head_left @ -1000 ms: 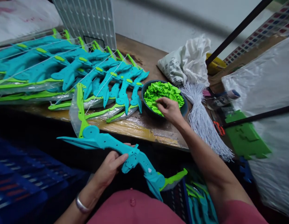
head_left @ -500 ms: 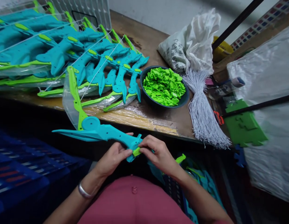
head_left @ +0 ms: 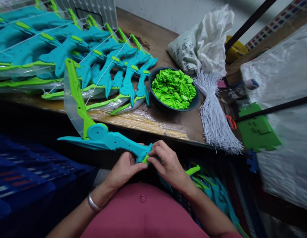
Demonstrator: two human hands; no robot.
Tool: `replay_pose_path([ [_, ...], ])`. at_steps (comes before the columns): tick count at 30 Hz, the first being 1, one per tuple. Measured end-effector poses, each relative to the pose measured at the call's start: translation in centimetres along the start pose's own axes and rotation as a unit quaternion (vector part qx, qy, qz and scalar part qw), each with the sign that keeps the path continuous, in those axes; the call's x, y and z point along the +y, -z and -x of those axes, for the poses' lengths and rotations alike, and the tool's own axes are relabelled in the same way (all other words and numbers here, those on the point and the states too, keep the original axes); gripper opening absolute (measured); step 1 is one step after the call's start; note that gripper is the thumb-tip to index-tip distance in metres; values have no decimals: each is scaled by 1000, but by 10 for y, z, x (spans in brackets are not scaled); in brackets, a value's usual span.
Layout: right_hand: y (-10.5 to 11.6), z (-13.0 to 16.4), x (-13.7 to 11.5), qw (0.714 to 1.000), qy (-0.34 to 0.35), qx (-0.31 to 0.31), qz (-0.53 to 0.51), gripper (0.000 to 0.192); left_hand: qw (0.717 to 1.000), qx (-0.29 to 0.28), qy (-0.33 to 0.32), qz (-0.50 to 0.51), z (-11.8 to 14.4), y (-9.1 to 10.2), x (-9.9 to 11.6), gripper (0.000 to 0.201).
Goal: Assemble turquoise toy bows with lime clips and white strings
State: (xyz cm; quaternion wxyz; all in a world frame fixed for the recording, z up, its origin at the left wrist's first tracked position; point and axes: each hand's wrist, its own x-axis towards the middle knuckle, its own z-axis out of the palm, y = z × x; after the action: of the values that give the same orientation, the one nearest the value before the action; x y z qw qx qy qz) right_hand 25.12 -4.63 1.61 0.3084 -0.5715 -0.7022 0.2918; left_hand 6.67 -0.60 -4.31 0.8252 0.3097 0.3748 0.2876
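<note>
Two hands meet over my lap on one teal toy bow [head_left: 111, 140]. My left hand [head_left: 123, 170] is curled around the grip from below, thumb pressing up at the middle. My right hand [head_left: 168, 163] pinches a small green clip [head_left: 145, 159] between thumb and forefinger, fingers nearly closed, pushing it against the grip. To seat it well I judge the left should brace hard while the right presses square, not at a slant, so the clip goes in flush. The bow's green limb [head_left: 76, 96] rises toward 11 o'clock. Out at 12 o'clock on the wooden bench [head_left: 158, 124] sits a dark bowl [head_left: 153, 99] heaped with more green clips. At 10 o'clock lie finished bows [head_left: 69, 56] in rows; at 2 o'clock, a bundle of white cords [head_left: 215, 122] beside a white bag [head_left: 200, 43].
</note>
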Motion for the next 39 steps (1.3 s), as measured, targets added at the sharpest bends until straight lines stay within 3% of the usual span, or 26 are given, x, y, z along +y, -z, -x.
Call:
replay_pose_path([
  [7, -8, 11, 2, 999, 19, 27, 10, 8, 999, 7, -10, -29, 3, -7, -1, 61],
  [13, -11, 14, 5, 998, 22, 60, -3, 6, 995, -10, -33, -95, 3, -6, -1, 37],
  [19, -9, 11, 7, 996, 65, 61, 29, 4, 990, 0, -28, -138, 2, -3, -3, 39],
  [24, -14, 11, 10, 993, 91, 66, 38, 4, 985, -24, -28, -166, 3, -1, -1, 38],
  [28, -13, 11, 12, 994, 72, 71, 47, 5, 982, -3, -31, -185, 3, 2, -7, 39],
  [30, -6, 7, 14, 996, 44, 53, 53, 24, 982, 12, -30, -188, 3, 4, -11, 36],
  [33, 8, -2, 19, 997, -10, -68, 27, 52, 974, 44, -34, -220, 4, 4, -15, 34],
  [36, 15, -8, 21, 988, -59, -144, -5, 40, 946, 81, -36, -313, 7, 1, -13, 36],
  [39, 10, -7, 19, 991, -59, -116, -2, 30, 911, 104, -37, -398, 11, -2, -10, 41],
])
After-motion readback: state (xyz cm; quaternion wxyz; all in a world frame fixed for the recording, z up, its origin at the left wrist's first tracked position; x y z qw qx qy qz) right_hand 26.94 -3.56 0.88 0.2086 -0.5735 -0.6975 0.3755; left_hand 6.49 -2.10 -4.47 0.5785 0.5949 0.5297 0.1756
